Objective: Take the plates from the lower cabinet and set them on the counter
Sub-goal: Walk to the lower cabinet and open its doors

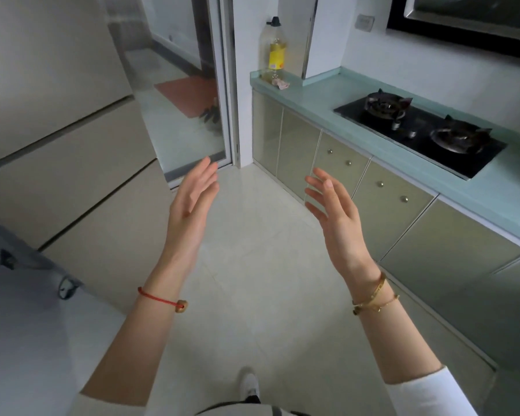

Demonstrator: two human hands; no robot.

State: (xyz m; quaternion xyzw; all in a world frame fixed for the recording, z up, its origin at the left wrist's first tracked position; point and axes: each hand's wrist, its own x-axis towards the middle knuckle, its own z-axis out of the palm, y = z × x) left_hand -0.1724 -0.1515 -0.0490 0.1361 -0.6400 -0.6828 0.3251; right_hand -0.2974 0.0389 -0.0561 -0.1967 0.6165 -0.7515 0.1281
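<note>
My left hand [192, 199] and my right hand [333, 211] are held out in front of me above the pale floor, palms facing each other, fingers apart, both holding nothing. To the right runs the pale green counter [327, 97]. Beneath it stand the lower cabinet doors [391, 211] with small round knobs, all closed. No plates show anywhere. My right hand is a short way left of the cabinet fronts and does not touch them.
A black two-burner gas hob [418, 130] is set into the counter. An oil bottle [276, 52] stands at the counter's far end. A glass sliding door [192, 100] is ahead, tall beige cupboards [57, 145] on the left, a wheeled cart [27, 265] at lower left.
</note>
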